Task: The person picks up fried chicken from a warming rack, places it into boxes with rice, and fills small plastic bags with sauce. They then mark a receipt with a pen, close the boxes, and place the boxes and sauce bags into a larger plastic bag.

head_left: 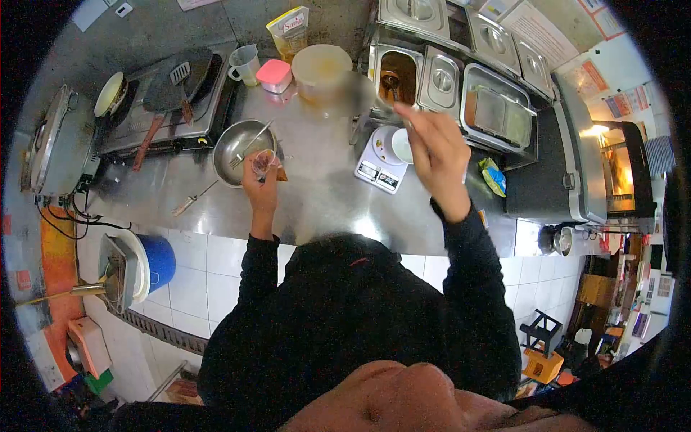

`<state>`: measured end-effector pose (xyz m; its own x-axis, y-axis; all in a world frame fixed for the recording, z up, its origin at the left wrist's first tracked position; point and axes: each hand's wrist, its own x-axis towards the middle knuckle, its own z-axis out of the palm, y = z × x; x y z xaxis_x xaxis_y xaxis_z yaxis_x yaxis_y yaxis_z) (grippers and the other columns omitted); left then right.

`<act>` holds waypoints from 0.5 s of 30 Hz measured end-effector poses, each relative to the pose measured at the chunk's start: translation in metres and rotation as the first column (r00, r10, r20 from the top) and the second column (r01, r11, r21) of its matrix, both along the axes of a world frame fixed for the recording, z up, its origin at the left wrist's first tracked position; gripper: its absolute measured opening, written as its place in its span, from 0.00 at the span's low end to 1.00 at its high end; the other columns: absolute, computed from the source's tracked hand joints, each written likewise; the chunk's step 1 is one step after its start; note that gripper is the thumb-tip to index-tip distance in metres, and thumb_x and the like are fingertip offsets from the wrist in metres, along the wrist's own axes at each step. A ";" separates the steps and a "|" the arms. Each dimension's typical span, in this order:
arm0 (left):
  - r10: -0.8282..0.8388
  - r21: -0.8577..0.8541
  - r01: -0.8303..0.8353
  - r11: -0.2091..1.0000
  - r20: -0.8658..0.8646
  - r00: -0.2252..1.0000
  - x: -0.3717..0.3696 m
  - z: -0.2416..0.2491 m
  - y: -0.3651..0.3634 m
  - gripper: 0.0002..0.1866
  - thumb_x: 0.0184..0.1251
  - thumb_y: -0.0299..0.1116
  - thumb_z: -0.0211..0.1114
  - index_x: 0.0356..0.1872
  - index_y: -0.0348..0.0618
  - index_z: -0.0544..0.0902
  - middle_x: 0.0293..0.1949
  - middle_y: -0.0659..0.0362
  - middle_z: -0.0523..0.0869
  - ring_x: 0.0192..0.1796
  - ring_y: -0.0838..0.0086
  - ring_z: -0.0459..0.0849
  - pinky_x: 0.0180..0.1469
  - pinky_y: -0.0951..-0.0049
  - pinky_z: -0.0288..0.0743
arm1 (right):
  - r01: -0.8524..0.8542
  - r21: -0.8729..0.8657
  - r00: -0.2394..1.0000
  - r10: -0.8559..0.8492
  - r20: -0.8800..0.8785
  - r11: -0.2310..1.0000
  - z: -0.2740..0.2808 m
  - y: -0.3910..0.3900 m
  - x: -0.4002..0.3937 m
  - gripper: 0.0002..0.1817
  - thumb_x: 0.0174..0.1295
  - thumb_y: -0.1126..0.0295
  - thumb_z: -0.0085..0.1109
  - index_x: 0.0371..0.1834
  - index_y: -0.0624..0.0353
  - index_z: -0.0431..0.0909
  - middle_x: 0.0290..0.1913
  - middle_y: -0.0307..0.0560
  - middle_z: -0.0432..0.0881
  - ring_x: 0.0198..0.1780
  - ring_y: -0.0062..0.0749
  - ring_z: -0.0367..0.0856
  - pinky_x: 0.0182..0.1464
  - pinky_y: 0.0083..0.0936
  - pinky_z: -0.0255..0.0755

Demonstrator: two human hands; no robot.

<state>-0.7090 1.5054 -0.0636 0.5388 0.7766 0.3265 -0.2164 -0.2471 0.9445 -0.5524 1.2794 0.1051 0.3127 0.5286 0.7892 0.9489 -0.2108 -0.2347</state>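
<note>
My left hand (260, 183) is closed around a small clear plastic cup (265, 164) at the right rim of a steel mixing bowl (229, 138). A fork (241, 155) leans inside that bowl. My right hand (440, 155) is raised over the counter with fingers pinched together. A blurred grey shape lies just beyond its fingertips, and I cannot make out what the hand holds. Below and left of it, a white digital scale (374, 173) carries a small white cup (402, 146), partly hidden by the hand.
Steel food pans (397, 75), one uncovered with brown contents, stand at the back right. A round tub (322, 68), pink container (274, 74) and measuring jug (245, 63) are at the back. Left is a stove (201, 119) with pans; right, a lit oven (620, 169).
</note>
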 end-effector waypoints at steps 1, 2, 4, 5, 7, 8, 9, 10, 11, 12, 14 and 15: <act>-0.026 -0.067 0.027 0.997 0.018 1.000 -0.002 -0.003 0.000 0.09 0.63 0.27 0.62 0.43 0.39 0.75 0.37 0.63 0.78 0.39 0.80 0.77 0.46 0.79 0.70 | 0.005 0.004 1.000 -0.005 0.007 1.000 -0.004 0.007 0.015 0.20 0.48 0.80 0.60 0.48 0.54 0.81 0.34 0.44 0.82 0.33 0.35 0.78 0.36 0.27 0.72; -0.050 -0.133 0.055 0.990 0.038 0.998 -0.004 -0.005 0.000 0.09 0.63 0.27 0.62 0.43 0.39 0.75 0.37 0.63 0.78 0.39 0.80 0.76 0.45 0.80 0.70 | 0.068 -0.079 0.985 -0.054 0.164 0.995 -0.014 0.016 0.033 0.22 0.47 0.78 0.61 0.49 0.53 0.80 0.35 0.43 0.81 0.34 0.35 0.78 0.36 0.28 0.73; -0.050 -0.128 0.053 0.990 0.033 0.998 -0.010 -0.006 -0.001 0.09 0.63 0.27 0.61 0.42 0.39 0.75 0.37 0.63 0.78 0.39 0.80 0.76 0.46 0.79 0.70 | 0.143 -0.142 0.940 -0.089 0.331 0.979 -0.037 0.030 0.065 0.23 0.46 0.76 0.61 0.51 0.52 0.79 0.36 0.42 0.81 0.34 0.36 0.78 0.35 0.29 0.73; -0.045 -0.128 0.047 0.991 0.018 0.999 -0.013 -0.007 -0.001 0.09 0.63 0.27 0.61 0.42 0.39 0.75 0.37 0.63 0.78 0.40 0.80 0.75 0.47 0.78 0.70 | 0.182 -0.209 0.924 -0.094 0.370 0.961 -0.052 0.035 0.081 0.23 0.47 0.75 0.61 0.51 0.50 0.79 0.37 0.41 0.80 0.35 0.35 0.79 0.35 0.29 0.74; -0.004 -0.064 0.005 0.998 0.009 1.000 -0.020 -0.016 -0.001 0.09 0.61 0.27 0.63 0.41 0.40 0.75 0.38 0.62 0.78 0.41 0.78 0.75 0.47 0.76 0.69 | 0.216 -0.264 0.904 -0.090 0.419 0.940 -0.075 0.040 0.097 0.23 0.48 0.73 0.60 0.51 0.47 0.78 0.38 0.40 0.80 0.36 0.34 0.79 0.35 0.30 0.75; 0.035 -0.010 -0.035 0.999 -0.011 0.999 -0.024 -0.018 -0.001 0.09 0.60 0.28 0.64 0.41 0.40 0.76 0.38 0.61 0.78 0.42 0.77 0.75 0.48 0.74 0.69 | 0.243 -0.289 0.920 -0.125 0.372 0.926 -0.085 0.042 0.103 0.20 0.49 0.71 0.60 0.49 0.46 0.79 0.38 0.40 0.81 0.37 0.35 0.80 0.35 0.30 0.75; 0.045 -0.009 -0.045 0.999 -0.005 0.999 -0.028 -0.018 0.001 0.09 0.60 0.28 0.64 0.41 0.40 0.76 0.38 0.61 0.78 0.42 0.77 0.75 0.48 0.74 0.69 | 0.266 -0.318 0.933 -0.159 0.323 0.910 -0.083 0.045 0.103 0.17 0.51 0.69 0.60 0.46 0.45 0.80 0.38 0.40 0.81 0.37 0.35 0.81 0.36 0.30 0.76; 0.076 0.091 -0.069 0.993 -0.076 0.994 -0.032 -0.018 0.002 0.10 0.58 0.28 0.65 0.40 0.40 0.77 0.38 0.60 0.78 0.42 0.74 0.75 0.48 0.72 0.68 | 0.259 -0.319 0.933 -0.151 0.327 0.912 -0.081 0.046 0.104 0.17 0.51 0.69 0.60 0.46 0.45 0.80 0.38 0.40 0.81 0.37 0.35 0.81 0.36 0.30 0.76; 0.112 0.190 -0.083 0.978 -0.148 0.983 -0.035 -0.019 0.002 0.11 0.56 0.29 0.66 0.39 0.41 0.78 0.39 0.58 0.79 0.43 0.72 0.74 0.49 0.71 0.67 | 0.217 -0.412 0.973 -0.161 0.167 0.885 -0.081 0.044 0.104 0.14 0.52 0.68 0.60 0.44 0.45 0.81 0.37 0.40 0.82 0.37 0.36 0.81 0.36 0.30 0.76; 0.115 0.185 -0.085 0.979 -0.153 0.982 -0.037 -0.021 0.002 0.11 0.56 0.29 0.66 0.39 0.41 0.78 0.39 0.58 0.79 0.43 0.72 0.74 0.49 0.71 0.67 | 0.161 -0.497 0.983 -0.185 0.001 0.852 -0.080 0.043 0.101 0.12 0.52 0.67 0.60 0.42 0.45 0.82 0.36 0.39 0.83 0.36 0.37 0.81 0.36 0.30 0.77; 0.179 0.377 -0.071 0.923 -0.261 0.949 -0.037 -0.026 0.003 0.13 0.52 0.30 0.69 0.39 0.41 0.79 0.41 0.57 0.79 0.44 0.69 0.74 0.49 0.70 0.66 | 0.174 -0.453 0.983 -0.185 0.021 0.875 -0.086 0.044 0.098 0.08 0.52 0.67 0.62 0.37 0.49 0.82 0.34 0.40 0.83 0.34 0.39 0.81 0.35 0.31 0.76; 0.178 0.375 -0.068 0.925 -0.268 0.947 -0.036 -0.021 0.000 0.13 0.52 0.30 0.69 0.39 0.41 0.79 0.41 0.57 0.79 0.44 0.69 0.74 0.49 0.70 0.66 | 0.110 -0.372 0.990 -0.135 -0.041 0.922 -0.084 0.045 0.093 0.07 0.51 0.66 0.64 0.33 0.51 0.82 0.34 0.41 0.83 0.33 0.40 0.81 0.34 0.32 0.76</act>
<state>-0.7453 1.5055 -0.0848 0.5600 0.7041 0.4367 0.1087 -0.5849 0.8038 -0.4593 1.3249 0.0214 0.4374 0.7318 0.5227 0.8955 -0.4076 -0.1787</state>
